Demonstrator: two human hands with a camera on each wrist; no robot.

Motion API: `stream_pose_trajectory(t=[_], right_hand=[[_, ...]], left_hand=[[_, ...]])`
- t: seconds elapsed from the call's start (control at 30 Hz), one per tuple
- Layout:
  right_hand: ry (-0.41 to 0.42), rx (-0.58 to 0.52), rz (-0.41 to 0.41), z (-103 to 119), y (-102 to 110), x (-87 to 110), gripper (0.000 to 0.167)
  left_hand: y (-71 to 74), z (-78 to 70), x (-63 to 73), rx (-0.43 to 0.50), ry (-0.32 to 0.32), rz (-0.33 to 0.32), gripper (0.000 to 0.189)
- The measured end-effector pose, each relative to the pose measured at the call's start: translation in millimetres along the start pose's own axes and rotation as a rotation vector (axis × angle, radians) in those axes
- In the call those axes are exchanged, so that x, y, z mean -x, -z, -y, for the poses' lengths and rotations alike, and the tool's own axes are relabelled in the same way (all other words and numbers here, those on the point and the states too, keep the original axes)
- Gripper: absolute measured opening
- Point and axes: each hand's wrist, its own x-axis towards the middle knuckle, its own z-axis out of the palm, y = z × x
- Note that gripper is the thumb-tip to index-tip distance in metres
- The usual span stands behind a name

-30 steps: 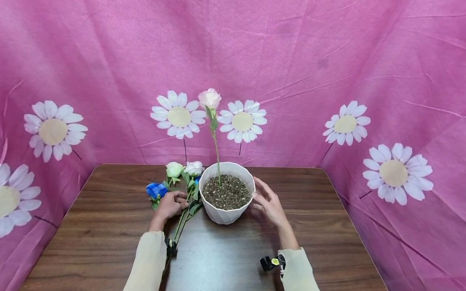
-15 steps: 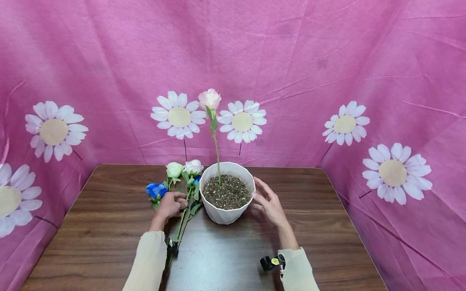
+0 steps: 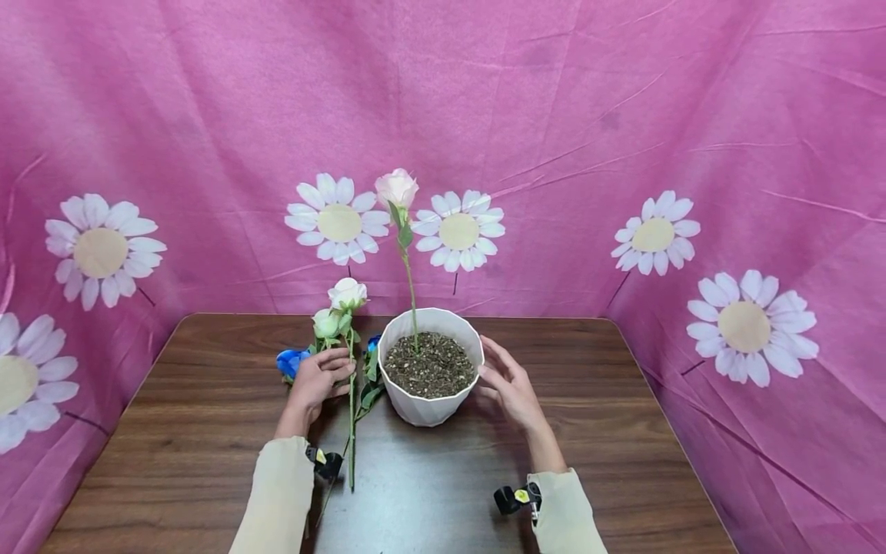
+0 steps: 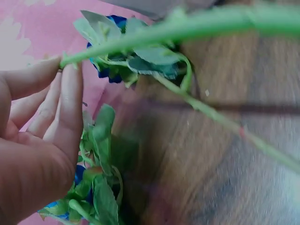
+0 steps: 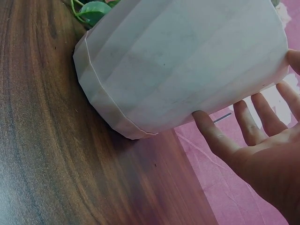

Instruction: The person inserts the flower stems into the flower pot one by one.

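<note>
My left hand (image 3: 317,385) pinches the green stem (image 4: 154,37) of a white rose (image 3: 348,293) between thumb and fingertips. That rose stands nearly upright, its stem end pointing toward me. Blue roses (image 3: 293,363) lie by the hand, partly covered by it, and a pale green rose (image 3: 327,323) shows just behind. On the right, my right hand (image 3: 512,388) rests its spread fingertips against the side of a white faceted pot (image 5: 178,65). Dark soil (image 3: 432,365) fills the pot, and a pale pink rose (image 3: 398,188) stands in it.
The brown wooden table (image 3: 588,431) carries everything. Leafy stems (image 3: 371,392) lie close against the pot's left side. A pink cloth (image 3: 554,92) printed with large daisies hangs behind and along both sides of the table.
My left hand has lifted the white rose off the bunch, and its bloom has moved up and left. The right hand has stayed at the pot.
</note>
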Motion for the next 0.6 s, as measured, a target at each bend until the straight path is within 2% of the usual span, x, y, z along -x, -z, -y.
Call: stream_pose_trajectory(t=[0.17,0.4,0.6], right_hand=[[0.002,0.002,0.000,0,0,0.4,0.060],[-0.001,-0.002,-0.004,-1,0,-0.3,0.060],[0.005,-0.010,0.002,-1,1,-1.0,0.060]], left_hand=[[0.4,-7.2,0.5,0.155,0.011,-0.027,0.051],[0.6,-14.0,2.5,0.230,0.023,-0.034,0.048],[0.7,-21.9,3.9,0.390,-0.021,-0.066,0.036]])
